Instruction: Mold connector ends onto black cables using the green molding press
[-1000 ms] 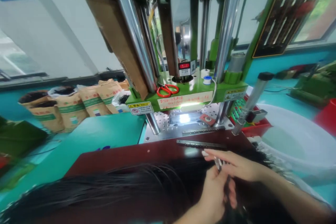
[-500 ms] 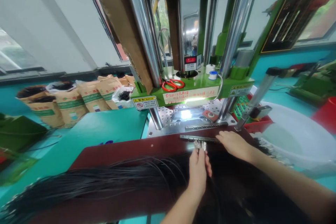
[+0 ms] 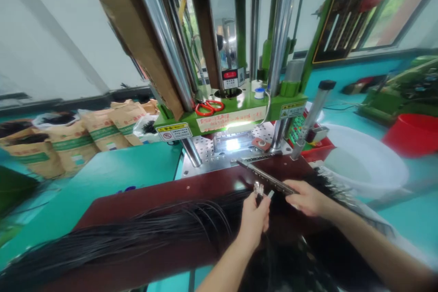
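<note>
My left hand [image 3: 251, 220] is closed around a few black cables, and their silvery metal connector ends [image 3: 258, 189] stick up past the fingertips. My right hand [image 3: 307, 198] grips the near end of a long, narrow metal bar [image 3: 264, 174] with small notches or holes along it. That bar slants up and away to the left, its far end by the front edge of the press plate [image 3: 201, 164]. A similar bar [image 3: 265, 157] lies on the plate. Black cables [image 3: 137, 230] are spread in a long bundle across the brown board [image 3: 164, 195] to the left.
A green press [image 3: 219, 121] with steel columns stands ahead, red-handled scissors [image 3: 209, 107] and a small spool [image 3: 259, 93] on its ledge. More connector ends [image 3: 337, 187] lie at the right. Beyond are a white tub [image 3: 369, 164], a red bucket [image 3: 412, 134] and paper sacks [image 3: 73, 143].
My right hand has taken up the metal bar, lifting and swinging it from lying flat on the board to a slant. My left hand still holds the cables. The camera view has shifted right.
</note>
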`<state>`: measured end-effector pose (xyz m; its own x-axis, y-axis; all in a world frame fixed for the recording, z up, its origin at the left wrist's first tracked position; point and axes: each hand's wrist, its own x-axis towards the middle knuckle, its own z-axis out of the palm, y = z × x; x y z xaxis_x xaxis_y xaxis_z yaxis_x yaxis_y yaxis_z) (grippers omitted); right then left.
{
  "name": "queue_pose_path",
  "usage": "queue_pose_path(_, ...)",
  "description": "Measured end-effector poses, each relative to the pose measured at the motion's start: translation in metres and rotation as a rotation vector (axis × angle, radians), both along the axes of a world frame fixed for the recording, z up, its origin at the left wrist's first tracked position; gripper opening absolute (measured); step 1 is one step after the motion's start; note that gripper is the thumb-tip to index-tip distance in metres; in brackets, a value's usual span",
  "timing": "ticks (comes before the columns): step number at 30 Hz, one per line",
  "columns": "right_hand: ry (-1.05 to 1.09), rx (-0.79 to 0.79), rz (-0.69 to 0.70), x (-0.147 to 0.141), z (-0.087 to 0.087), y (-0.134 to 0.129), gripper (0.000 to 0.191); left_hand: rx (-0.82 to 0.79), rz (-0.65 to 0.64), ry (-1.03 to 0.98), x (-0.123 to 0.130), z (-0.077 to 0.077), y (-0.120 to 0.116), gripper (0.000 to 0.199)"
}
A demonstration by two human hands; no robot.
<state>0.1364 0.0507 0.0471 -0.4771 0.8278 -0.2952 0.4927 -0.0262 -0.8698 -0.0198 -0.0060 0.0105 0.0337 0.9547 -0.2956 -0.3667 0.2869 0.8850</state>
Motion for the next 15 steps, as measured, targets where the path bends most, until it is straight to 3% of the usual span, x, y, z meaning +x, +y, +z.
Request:
queue_pose_path(3,0.378,-0.168,-0.289,0.002,-0.023,-0.025,0.035,-0.01,-0.112,0.016,0.012,0.001,-0.001,0.035)
queue_pose_path(5,0.518,-0.222,-0.386,0.001,-0.033,-0.034,0.042,-0.018,-0.17,0.033,0.019,0.0,-0.001,0.033)
queue_pose_path(15,0.544,-0.169,-0.404,0.0,-0.041,-0.035,0.046,-0.061,-0.191,0.104,0.023,-0.007,0.002,0.03)
